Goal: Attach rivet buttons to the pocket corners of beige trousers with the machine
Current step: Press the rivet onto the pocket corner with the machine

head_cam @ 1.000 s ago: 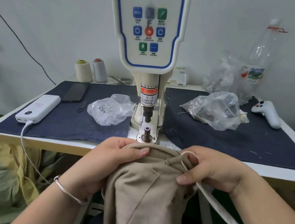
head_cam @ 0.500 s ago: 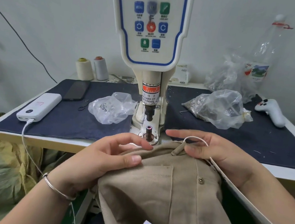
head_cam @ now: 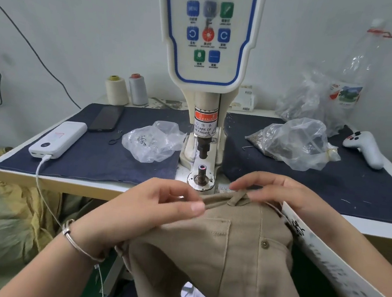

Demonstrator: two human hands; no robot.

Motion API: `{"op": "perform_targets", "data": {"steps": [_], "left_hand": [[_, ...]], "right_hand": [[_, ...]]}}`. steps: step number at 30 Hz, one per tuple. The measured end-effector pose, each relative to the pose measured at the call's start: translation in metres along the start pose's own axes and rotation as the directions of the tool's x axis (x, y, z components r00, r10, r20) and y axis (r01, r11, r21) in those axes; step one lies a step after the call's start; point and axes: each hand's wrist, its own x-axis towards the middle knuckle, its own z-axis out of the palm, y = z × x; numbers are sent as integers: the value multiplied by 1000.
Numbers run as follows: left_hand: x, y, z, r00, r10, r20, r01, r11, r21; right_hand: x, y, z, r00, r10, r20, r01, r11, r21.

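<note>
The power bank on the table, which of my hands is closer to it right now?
Left. Your left hand pinches the trousers just right of the power bank, in front of the table edge; your right hand is past the machine's post, farther away.

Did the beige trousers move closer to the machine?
Yes. The beige trousers have come up and forward, their waistband now near the machine's lower post.

Plain beige is seen on the trousers (head_cam: 239, 255), with a dull bronze button (head_cam: 264, 244). The machine (head_cam: 204, 51) is coloured cream, edged in blue, with blue, green and red keys. The counter (head_cam: 376, 228) is white, covered by a dark navy mat (head_cam: 105, 160). A white power bank (head_cam: 57, 138) and a silver bracelet (head_cam: 74, 242) are shown.
</note>
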Motion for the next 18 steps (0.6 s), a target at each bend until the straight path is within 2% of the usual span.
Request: {"op": "perform_targets", "data": {"steps": [4,6,8,10,14,16,18], "left_hand": [[0,2,-9,999,25,47,-29,997,73],[0,-1,-11,1000,14,21,-14,999,-36],[-1,-5,-9,1000,-3,17,6,983,-182],[-2,-10,-5,1000,6,-6,-7,965,-261],[1,-16,2,996,-15,-88,-11,957,-290],[0,-14,0,996,-42,-81,16,953,-303],[-2,-8,-4,997,-73,-16,67,966,-251]], "right_hand": [[-3,3,1,998,63,27,-61,996,-67],[-5,3,2,997,71,-3,-69,957,-281],[-6,2,5,999,37,-34,-49,843,-536],[-6,4,9,999,22,-39,-43,746,-665],[-8,12,18,999,24,-39,-45,709,-704],[-7,14,18,999,-14,-46,-19,765,-643],[-7,12,17,998,-47,-40,20,857,-515]]}}
